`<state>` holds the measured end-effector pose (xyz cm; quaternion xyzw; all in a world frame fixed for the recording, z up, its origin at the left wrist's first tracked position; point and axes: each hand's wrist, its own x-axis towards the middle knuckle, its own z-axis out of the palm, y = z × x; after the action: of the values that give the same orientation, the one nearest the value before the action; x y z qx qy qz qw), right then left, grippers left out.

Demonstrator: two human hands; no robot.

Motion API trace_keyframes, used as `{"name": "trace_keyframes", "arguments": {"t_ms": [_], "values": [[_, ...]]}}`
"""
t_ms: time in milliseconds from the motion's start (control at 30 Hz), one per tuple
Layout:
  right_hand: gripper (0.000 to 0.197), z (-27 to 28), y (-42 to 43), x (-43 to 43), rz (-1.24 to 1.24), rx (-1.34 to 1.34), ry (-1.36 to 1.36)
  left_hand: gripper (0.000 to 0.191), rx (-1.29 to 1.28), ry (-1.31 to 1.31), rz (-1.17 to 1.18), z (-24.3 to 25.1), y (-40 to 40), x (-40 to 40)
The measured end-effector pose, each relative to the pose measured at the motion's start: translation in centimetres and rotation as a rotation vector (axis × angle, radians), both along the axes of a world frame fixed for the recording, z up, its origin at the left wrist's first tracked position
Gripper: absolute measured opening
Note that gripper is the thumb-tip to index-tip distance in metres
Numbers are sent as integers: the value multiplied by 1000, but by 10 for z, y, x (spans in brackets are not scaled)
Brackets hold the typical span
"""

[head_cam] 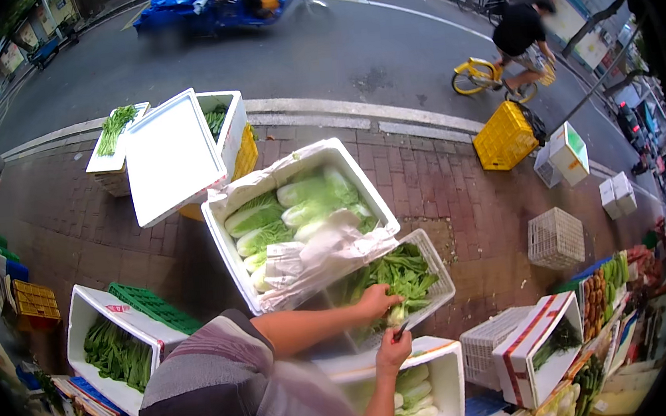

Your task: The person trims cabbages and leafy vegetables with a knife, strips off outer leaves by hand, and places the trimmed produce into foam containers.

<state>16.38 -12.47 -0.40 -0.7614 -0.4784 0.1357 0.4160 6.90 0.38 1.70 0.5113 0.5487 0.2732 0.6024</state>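
My left hand (378, 303) grips a bunch of leafy greens (402, 273) by its pale stem end, over a white plastic crate (445, 284) that holds more greens. Just below it, my right hand (393, 349) is closed on a small dark knife (401, 330), close to the stem end. Beyond the crate stands a white foam box (311, 297) of napa cabbages (255, 215), partly covered by crumpled paper (336, 241). Another foam box (454, 377) with pale cabbages (414, 398) lies below my hands, partly hidden by my right arm.
Foam boxes of greens (118, 349) stand at left, and a foam lid (175, 157) leans beyond. A white crate (555, 237) and yellow crate (503, 134) stand on the brick pavement. A cyclist (517, 31) and a blue cargo tricycle (211, 9) are on the road.
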Motion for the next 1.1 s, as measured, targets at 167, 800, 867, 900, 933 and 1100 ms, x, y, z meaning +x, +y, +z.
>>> {"name": "trace_keyframes", "arguments": {"t_ms": [167,800,867,900,933,1100], "values": [[26,15,-1,3,-320,-19,900,27,-245,-359,74,32,4,-23],[19,48,10,8,-203,103,951,70,-382,-536,-148,32,-8,-26],[27,61,20,3,-187,84,678,67,-484,-402,1,27,-2,-30],[31,66,23,1,-165,103,517,61,-506,-421,-4,30,-1,-35],[35,66,23,5,-65,186,330,57,-515,-488,-27,35,-1,-35],[45,101,28,-3,97,174,-64,32,-565,-591,-175,72,0,-28]]}}
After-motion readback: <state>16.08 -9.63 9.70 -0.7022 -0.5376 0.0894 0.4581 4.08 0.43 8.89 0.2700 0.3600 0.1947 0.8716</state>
